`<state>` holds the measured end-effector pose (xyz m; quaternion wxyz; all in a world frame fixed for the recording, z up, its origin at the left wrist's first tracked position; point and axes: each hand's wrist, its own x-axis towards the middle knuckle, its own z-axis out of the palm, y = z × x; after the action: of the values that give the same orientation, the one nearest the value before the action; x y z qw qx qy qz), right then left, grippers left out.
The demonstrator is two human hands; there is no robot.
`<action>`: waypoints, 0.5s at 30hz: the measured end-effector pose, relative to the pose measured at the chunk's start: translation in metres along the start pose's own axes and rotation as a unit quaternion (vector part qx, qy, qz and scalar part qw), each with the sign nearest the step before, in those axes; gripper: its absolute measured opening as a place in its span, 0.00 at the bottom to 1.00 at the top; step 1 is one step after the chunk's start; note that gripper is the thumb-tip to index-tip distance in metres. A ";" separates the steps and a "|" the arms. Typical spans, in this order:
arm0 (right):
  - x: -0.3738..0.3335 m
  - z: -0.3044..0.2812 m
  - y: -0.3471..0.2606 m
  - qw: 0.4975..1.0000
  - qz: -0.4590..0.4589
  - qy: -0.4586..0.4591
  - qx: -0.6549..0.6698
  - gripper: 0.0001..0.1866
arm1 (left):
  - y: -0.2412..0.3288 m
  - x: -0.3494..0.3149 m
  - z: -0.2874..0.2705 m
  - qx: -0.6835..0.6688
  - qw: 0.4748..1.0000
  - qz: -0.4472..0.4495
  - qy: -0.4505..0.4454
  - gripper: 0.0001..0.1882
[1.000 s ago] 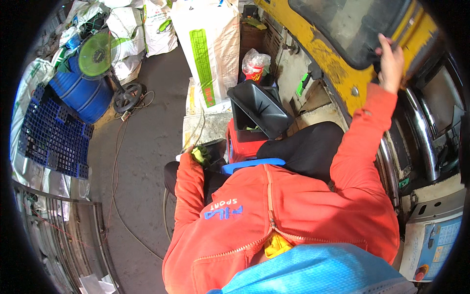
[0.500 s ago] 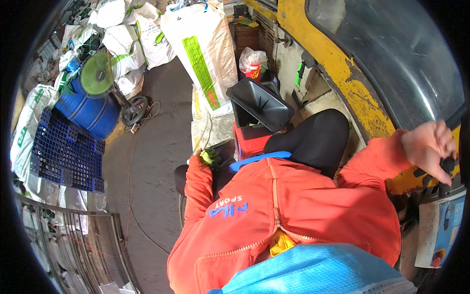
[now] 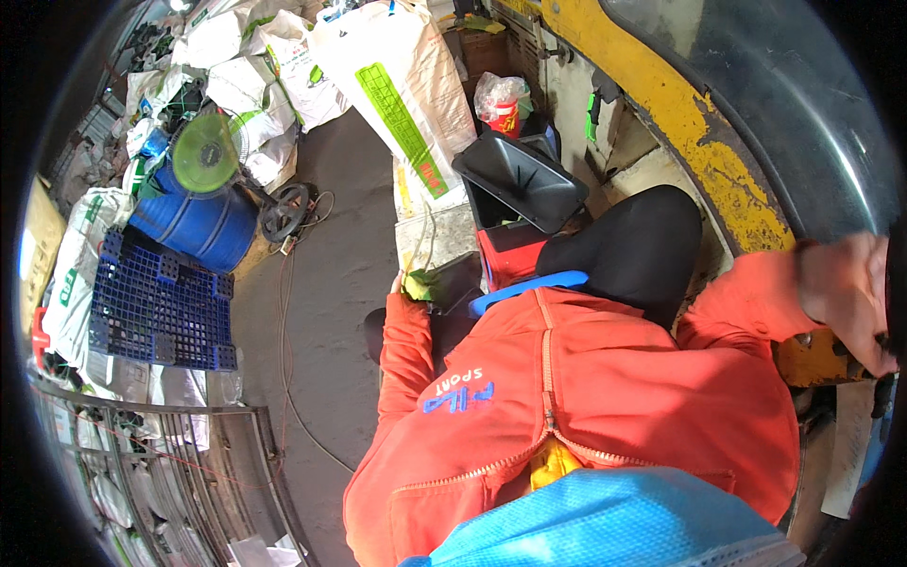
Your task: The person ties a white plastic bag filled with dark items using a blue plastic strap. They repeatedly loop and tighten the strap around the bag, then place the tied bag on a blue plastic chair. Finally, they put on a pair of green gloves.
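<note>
I wear an orange zip jacket [image 3: 586, 397] and look down along my body. My right hand [image 3: 847, 300] is out at the right edge, its fingers curled over a dark bar [image 3: 883, 378] below the worn yellow machine frame [image 3: 699, 142]. My left hand [image 3: 408, 283] is low at my left side, at the end of the orange sleeve. It is mostly hidden behind a green-yellow piece [image 3: 422, 283], next to a dark flat thing [image 3: 458, 283]. My black-clad knee [image 3: 638, 250] is raised in front of me.
A black tray-like hopper [image 3: 520, 175] sits on a red box [image 3: 510, 255] ahead. A white sack with a green stripe [image 3: 397, 94] leans behind it. At the left are a blue barrel [image 3: 194, 227], a blue plastic pallet [image 3: 156, 307], a green fan [image 3: 203, 151], cables on the floor and a metal railing [image 3: 161, 454].
My right hand came down from the yellow frame overhead to the right edge, where it closed on the dark bar. My left hand stayed low at my side.
</note>
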<state>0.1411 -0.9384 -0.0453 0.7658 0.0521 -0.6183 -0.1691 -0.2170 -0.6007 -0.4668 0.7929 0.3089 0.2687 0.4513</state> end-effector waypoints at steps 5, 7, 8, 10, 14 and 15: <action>-0.111 0.012 0.101 0.921 0.381 0.008 -0.076 0.11 | 0.023 -0.007 0.074 0.279 0.940 0.191 -0.041 0.20; -0.167 0.014 0.151 0.796 0.591 -0.096 -0.086 0.05 | 0.039 -0.001 0.106 0.127 0.982 0.130 -0.051 0.22; -0.193 0.015 0.170 0.747 0.645 -0.143 -0.075 0.05 | 0.047 0.001 0.120 -0.164 0.986 0.025 -0.034 0.24; -0.239 0.019 0.195 0.756 0.548 -0.297 -0.200 0.09 | 0.063 0.014 0.148 -0.099 0.969 -0.006 -0.228 0.25; -0.294 0.022 0.202 0.808 0.464 -0.356 -0.063 0.26 | 0.072 0.020 0.190 0.097 0.968 -0.016 -0.232 0.24; -0.300 0.018 0.198 0.778 0.469 -0.409 -0.088 0.27 | 0.072 0.020 0.198 0.128 0.967 -0.018 -0.219 0.23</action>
<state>0.1087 -0.6540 -0.2626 0.4266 -0.3863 -0.8036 0.1518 -0.1077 -0.6031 -0.2851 0.7943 0.4941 0.1493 0.3205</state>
